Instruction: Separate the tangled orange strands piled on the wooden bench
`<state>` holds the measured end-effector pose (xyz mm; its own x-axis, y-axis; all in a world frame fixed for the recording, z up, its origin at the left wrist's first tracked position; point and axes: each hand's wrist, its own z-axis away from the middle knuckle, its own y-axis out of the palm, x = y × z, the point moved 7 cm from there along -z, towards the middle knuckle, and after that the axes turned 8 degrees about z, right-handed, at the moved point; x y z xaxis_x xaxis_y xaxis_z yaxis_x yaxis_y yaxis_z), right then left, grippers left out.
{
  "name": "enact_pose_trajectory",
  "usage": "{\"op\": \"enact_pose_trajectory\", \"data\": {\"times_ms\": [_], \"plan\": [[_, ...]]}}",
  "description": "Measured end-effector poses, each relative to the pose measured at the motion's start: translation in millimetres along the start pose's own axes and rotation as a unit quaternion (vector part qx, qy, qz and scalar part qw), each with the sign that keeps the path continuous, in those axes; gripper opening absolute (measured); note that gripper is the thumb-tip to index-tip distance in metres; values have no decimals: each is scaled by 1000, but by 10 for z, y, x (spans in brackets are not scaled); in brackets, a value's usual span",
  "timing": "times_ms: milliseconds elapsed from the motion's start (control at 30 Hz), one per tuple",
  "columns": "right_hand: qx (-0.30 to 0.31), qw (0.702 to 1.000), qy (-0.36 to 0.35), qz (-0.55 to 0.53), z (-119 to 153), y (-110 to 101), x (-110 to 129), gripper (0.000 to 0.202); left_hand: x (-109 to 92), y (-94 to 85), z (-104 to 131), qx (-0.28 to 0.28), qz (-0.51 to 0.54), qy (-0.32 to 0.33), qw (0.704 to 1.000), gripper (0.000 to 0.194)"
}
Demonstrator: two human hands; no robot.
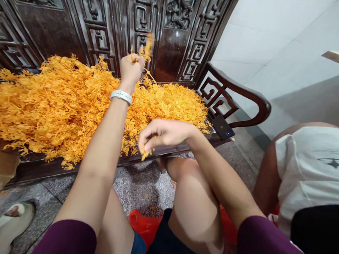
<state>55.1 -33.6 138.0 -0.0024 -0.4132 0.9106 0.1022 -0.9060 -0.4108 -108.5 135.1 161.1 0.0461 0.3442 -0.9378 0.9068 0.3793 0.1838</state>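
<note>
Two bare hands work at a heap of frilly orange strands (pixel 67 99) spread along the seat of a dark carved bench (pixel 40 169). The left hand (pixel 132 70), reaching over the heap, pinches an orange sprig (pixel 148 48) that sticks up before the backrest (pixel 171 52). The right hand (pixel 165 133), lower and by the seat's front edge, grips a small orange piece (pixel 144 154) between thumb and fingers.

The strands look tangled — a sharp pull on the sprig could snap it or drag a clump along. A loosened right pinch, so near the edge, could drop its piece to the speckled floor (pixel 141 184). The phone (pixel 222 127) lies at the seat's corner, where a knock from the right forearm might tip it off.

The sprig's upper end is blurred; it may be joined to the strands below, but that cannot be told for sure. The heap runs out of frame at left, its underside is hidden, and the neighbour (pixel 313 158) is only partly in view.
</note>
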Motion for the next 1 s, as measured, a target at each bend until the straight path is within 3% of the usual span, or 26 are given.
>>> {"op": "enact_pose_trajectory", "data": {"times_ms": [33, 67, 100, 133, 167, 233, 267, 333, 367, 400, 433, 567, 700, 867, 933, 1000], "plan": [[52, 999, -2, -5, -14, 114, 52, 27, 9, -113, -46, -16, -4, 7, 1000, 45], [46, 999, -8, -18, -22, 115, 90, 27, 17, -202, -82, -22, -6, 12, 1000, 45], [-17, 999, -15, -40, -20, 4, 104, 30, 16, -277, -106, -29, -6, 17, 999, 44], [-121, 990, -22, -72, 19, -196, 83, 34, 23, -308, -118, -20, -5, 9, 1000, 40], [-249, 961, -30, -112, 116, -444, 20, 37, 20, -316, -115, -9, -2, 3, 1000, 36], [-492, 845, -37, -205, 445, -885, -229, 39, -13, -281, -74, 12, 9, -1, 1000, 28], [-576, 775, -29, -258, 605, -1016, -401, 36, -32, -242, -43, 25, 16, -1, 1000, 26], [-650, 667, 15, -363, 780, -1100, -755, 27, -44, -138, 23, 58, 32, -8, 998, 26], [-656, 636, 42, -404, 803, -1089, -898, 22, -30, -82, 55, 76, 37, -17, 996, 27], [-652, 623, 64, -427, 797, -1067, -1000, 17, -3, -30, 84, 93, 39, -29, 994, 28], [-646, 625, 75, -431, 780, -1053, -1057, 14, 28, 18, 110, 109, 39, -37, 993, 29], [-641, 683, 63, -343, 706, -1078, -1025, 24, 143, 189, 204, 177, 42, -45, 982, 26], [-639, 716, 45, -277, 679, -1127, -972, 49, 180, 389, 341, 319, 18, -48, 946, 12], [-676, 690, 25, -256, 792, -1169, -1054, 58, 186, 558, 581, 511, -102, -53, 852, 8], [-683, 675, 44, -276, 842, -1165, -1133, 60, 180, 598, 630, 543, -112, -50, 831, 9], [-684, 666, 67, -291, 881, -1158, -1184, 62, 172, 631, 643, 545, -106, -48, 830, 10]]}}
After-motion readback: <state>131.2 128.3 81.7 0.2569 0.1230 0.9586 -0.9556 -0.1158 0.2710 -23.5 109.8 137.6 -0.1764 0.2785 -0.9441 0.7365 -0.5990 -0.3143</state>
